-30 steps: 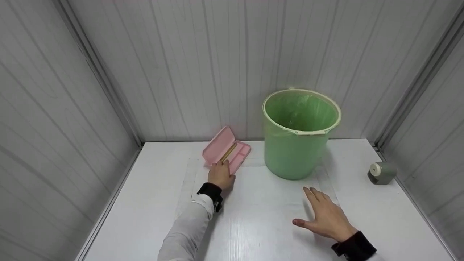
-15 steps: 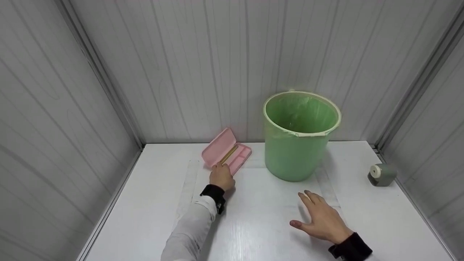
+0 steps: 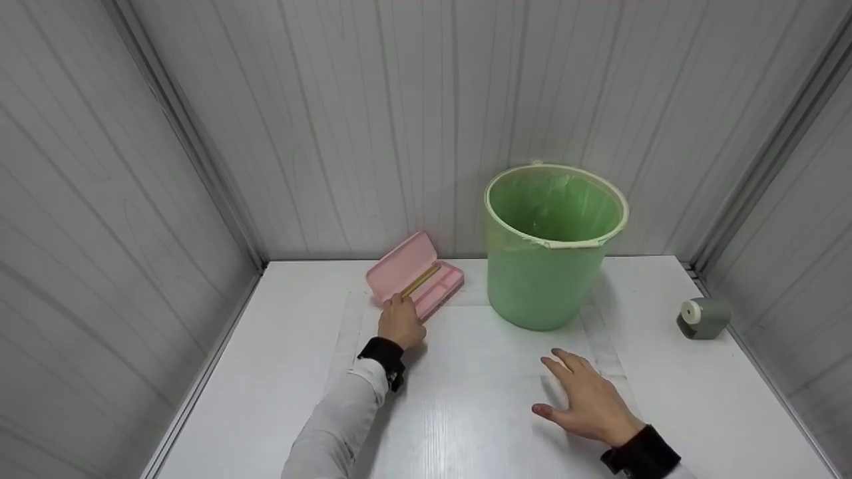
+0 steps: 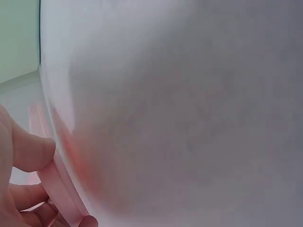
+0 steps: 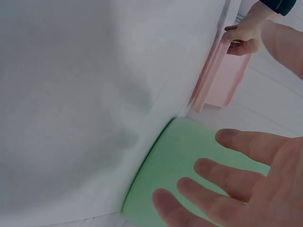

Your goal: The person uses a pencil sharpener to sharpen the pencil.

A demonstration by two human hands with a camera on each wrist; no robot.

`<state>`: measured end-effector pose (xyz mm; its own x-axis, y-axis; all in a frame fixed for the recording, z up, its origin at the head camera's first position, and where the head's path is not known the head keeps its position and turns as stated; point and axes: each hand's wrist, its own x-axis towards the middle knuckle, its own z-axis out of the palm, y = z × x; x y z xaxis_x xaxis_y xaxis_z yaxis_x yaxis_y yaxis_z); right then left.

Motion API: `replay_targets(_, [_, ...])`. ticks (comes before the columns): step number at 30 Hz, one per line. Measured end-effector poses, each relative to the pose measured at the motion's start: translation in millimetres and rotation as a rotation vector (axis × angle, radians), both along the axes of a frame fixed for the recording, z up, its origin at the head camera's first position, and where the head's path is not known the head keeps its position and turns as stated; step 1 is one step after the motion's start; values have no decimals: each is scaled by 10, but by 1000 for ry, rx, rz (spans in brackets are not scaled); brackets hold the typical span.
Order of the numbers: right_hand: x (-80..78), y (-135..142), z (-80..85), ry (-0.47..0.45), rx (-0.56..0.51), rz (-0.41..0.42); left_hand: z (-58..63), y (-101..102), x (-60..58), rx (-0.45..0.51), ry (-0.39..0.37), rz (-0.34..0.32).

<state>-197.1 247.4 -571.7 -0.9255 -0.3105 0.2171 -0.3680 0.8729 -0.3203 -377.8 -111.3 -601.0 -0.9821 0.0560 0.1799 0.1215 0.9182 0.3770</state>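
Note:
My left hand [image 3: 401, 324] grips the near end of a pink pencil case [image 3: 436, 296], which lies open at the back of the table with its lid [image 3: 399, 269] tilted up on the left. Thin yellow pencils [image 3: 421, 282] lie in the long compartment. In the left wrist view the thumb [image 4: 35, 152] presses the near edge of the case [image 4: 61, 189], fingers curled at the other side. My right hand [image 3: 592, 402], holding nothing, is in front of a green bucket [image 3: 532, 286], fingers spread and relaxed.
The bucket stands upright against the back wall [image 3: 333, 133], right of the pencil case. A small grey-green device with a round white face [image 3: 704, 319] sits near the right edge of the white table [image 3: 479, 399]. Panelled walls close in both sides.
The left hand and the near end of the pencil case have shifted slightly left, turning the case a little. The right hand has drifted slightly left, fingers still spread.

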Motion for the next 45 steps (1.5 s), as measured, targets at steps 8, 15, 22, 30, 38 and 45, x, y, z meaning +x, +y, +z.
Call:
replay_targets(8, [-71,-54,-10,269,-67,85,172,-135,121,-19,17,-83])
replay_targets(15, [-125,-74,-3,364,-108,138,244,-229,302,-3,10,-132])
replay_targets(22, [-181,-49,5,396,-157,144,270,-299,602,8,54,-231])
replay_targets(30, [-207,-63,20,409,-157,160,295,-241,911,20,37,-332])
replay_targets(38, [-227,-108,55,401,-162,160,298,-132,1061,-49,61,-436])
replay_targets(45, [-219,-157,30,392,-178,177,337,-86,1148,-85,46,-502])
